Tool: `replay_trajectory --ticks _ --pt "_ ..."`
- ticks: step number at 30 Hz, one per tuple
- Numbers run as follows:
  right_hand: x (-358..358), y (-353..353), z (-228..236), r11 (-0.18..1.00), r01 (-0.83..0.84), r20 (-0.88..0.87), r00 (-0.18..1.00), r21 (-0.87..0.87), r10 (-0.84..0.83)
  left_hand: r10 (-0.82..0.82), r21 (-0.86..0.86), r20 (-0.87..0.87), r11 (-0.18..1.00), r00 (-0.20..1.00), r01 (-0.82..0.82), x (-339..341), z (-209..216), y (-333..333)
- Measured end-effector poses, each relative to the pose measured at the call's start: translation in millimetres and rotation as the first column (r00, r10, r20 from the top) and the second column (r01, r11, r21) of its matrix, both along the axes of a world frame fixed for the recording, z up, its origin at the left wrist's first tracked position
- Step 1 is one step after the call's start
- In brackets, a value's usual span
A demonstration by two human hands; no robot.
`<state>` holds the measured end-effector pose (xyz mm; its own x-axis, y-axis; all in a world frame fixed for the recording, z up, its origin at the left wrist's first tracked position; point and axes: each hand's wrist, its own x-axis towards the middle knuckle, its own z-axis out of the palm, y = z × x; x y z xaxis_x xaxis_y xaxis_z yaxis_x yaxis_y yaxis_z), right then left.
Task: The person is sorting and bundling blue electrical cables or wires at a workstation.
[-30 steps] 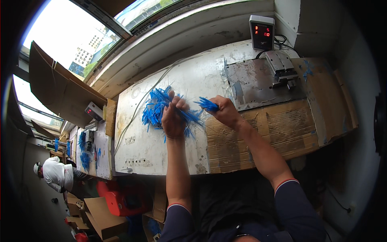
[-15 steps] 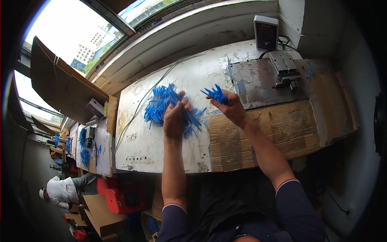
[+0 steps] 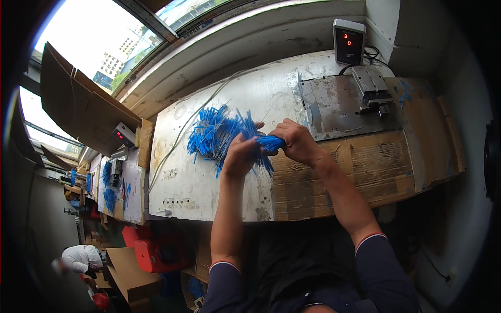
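Note:
A large tangled pile of thin blue pieces, like short wires with pale strands (image 3: 211,133), lies on the white worktable (image 3: 180,182). At the pile's right side, my left hand (image 3: 241,155) is curled around more of these pieces, some sticking up above its fingers and others hanging below. My right hand (image 3: 298,142) grips the right end of a tight blue bundle (image 3: 269,142) with closed fingers. The bundle's left end sits against the fingers of my left hand, so both hands meet at it. My left fingertips are partly hidden behind the bundle.
At the back right are a metal plate (image 3: 334,104) with a small metal fixture (image 3: 371,88) and a display box (image 3: 349,41) with lit red digits. Flattened cardboard (image 3: 339,172) covers the front right. A pale cable (image 3: 175,151) crosses the left. A person in white (image 3: 81,256) bends far left.
My right hand has moved left and down, bringing its bundle to my left hand, which has shifted slightly right. The display's red digits now show. The person in white has bent lower.

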<state>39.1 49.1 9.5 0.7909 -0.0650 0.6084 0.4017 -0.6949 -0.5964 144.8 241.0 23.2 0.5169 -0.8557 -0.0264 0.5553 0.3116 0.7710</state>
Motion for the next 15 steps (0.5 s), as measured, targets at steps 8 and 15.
replay_trajectory --ticks 8,15 --pt "-1 -7 -9 0.998 -0.051 -0.167 0.984 0.027 0.055 0.121 0.014 0.031 0.993 0.992 -0.121 -2 21 13" --pt "1 7 -5 0.96 -0.237 -0.112 0.96 0.152 0.255 0.137 0.18 0.174 0.969 0.975 -0.168 -3 14 -1"
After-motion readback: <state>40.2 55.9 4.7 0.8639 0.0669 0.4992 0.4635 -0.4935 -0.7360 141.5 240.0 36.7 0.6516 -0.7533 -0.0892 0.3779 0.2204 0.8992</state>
